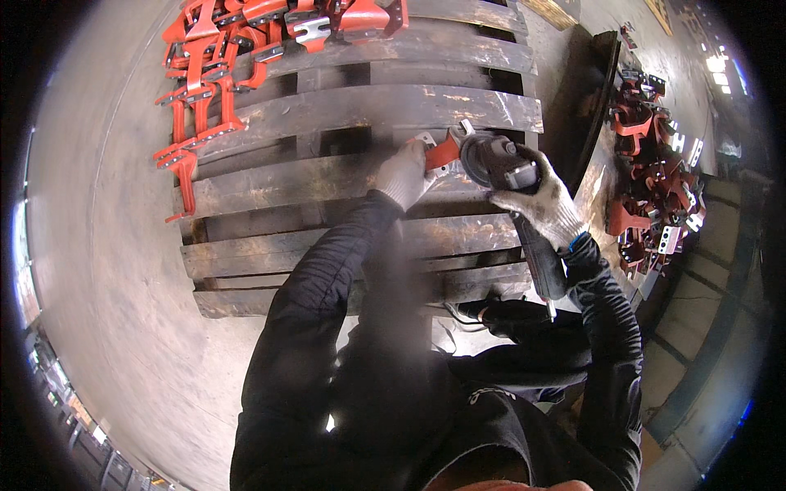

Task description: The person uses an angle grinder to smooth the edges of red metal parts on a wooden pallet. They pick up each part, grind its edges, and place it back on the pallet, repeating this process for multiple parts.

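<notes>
My left hand [404, 175], in a pale work glove, is closed round one end of a red metal bracket [444, 153] with bare metal ends. In my right hand [547, 203], also gloved, is a dark angle grinder [501, 162], gripped around its head. The grinder's round disc faces the bracket and sits right beside it; whether they touch I cannot tell. Its long body runs back under my right wrist toward my lap, with a cord end showing. Both hands are above the slatted wooden pallet [327, 182].
Red brackets [199, 94] lie heaped on the pallet's far left corner. More dark red brackets [652, 176] are piled at the right, beyond an upright dark board [595, 106]. Concrete floor [115, 204] stretches along the left. My legs [524, 360] are close to the pallet's near edge.
</notes>
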Available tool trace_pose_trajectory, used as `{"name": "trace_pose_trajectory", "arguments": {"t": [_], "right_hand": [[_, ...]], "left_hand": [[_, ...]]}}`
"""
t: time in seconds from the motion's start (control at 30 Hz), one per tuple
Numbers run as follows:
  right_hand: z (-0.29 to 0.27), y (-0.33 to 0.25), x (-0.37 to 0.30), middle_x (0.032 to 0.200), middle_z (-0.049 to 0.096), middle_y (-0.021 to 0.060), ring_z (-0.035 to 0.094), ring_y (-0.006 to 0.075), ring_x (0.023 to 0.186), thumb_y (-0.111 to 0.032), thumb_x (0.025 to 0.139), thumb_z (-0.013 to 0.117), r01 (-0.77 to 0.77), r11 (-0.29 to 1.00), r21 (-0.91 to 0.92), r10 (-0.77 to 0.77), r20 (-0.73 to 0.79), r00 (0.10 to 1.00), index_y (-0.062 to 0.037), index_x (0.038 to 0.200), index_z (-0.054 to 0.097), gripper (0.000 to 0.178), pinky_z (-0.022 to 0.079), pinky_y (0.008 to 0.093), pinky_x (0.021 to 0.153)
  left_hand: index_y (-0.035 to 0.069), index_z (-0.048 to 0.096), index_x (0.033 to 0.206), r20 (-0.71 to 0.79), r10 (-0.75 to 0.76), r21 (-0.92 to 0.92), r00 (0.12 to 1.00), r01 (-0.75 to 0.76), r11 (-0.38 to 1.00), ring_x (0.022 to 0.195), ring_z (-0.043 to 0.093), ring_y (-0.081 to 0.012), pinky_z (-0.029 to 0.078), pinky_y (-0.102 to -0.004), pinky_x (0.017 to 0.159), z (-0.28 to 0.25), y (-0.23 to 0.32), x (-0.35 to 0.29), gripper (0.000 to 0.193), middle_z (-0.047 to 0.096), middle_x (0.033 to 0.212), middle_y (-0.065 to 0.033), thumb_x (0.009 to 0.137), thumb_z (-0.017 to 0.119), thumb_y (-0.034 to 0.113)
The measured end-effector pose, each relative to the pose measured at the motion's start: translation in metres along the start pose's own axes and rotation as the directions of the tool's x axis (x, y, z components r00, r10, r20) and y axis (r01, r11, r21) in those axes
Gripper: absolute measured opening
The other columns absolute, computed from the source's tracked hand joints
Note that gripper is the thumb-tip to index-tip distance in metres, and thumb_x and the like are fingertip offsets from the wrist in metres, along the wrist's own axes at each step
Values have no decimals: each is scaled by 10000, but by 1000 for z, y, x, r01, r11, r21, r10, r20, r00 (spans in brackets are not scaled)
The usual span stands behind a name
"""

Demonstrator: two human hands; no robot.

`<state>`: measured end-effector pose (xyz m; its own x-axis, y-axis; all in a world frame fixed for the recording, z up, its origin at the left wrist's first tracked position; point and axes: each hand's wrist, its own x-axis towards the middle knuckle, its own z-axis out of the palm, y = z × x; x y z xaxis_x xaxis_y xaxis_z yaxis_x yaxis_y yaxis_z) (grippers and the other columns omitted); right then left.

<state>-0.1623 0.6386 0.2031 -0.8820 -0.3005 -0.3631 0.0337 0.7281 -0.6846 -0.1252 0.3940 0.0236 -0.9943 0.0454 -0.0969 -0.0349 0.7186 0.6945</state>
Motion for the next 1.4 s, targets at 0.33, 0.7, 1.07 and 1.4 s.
{"name": "trace_pose_trajectory", "arguments": {"t": [0.33,0.7,1.07,1.4], "right_hand": [[-13,13,-14,1287,661,120,661,203,1154,-45,839,811,-31,972,235,7,100,995,-40,1327,620,524,529,336,1042],[-22,9,45,999,711,83,704,201,910,-170,866,827,-398,665,632,307,256,917,-71,1261,648,445,588,322,777],[-18,66,-43,1156,679,127,675,255,1027,-155,832,799,-134,955,266,99,143,985,-88,1241,677,432,541,379,978],[1,12,-32,1050,657,139,677,195,768,-111,867,819,-323,627,709,420,42,906,-104,1443,426,697,596,321,612]], "left_hand": [[60,553,1253,-73,11,-43,997,-14,999,988,693,-400,565,-493,836,12,-5,1,516,674,1150,-202,861,768,317],[88,538,1253,9,11,-87,1000,-11,996,984,687,-410,552,-486,817,-8,7,-2,474,665,1139,-192,866,757,248],[28,570,1198,-243,136,70,960,-122,990,935,698,-401,553,-491,783,10,-6,3,383,689,1055,-237,938,686,284],[-37,360,1496,-161,-371,-85,915,361,929,853,698,-484,551,-538,742,-26,-5,19,664,693,949,-341,1009,560,368]]}}
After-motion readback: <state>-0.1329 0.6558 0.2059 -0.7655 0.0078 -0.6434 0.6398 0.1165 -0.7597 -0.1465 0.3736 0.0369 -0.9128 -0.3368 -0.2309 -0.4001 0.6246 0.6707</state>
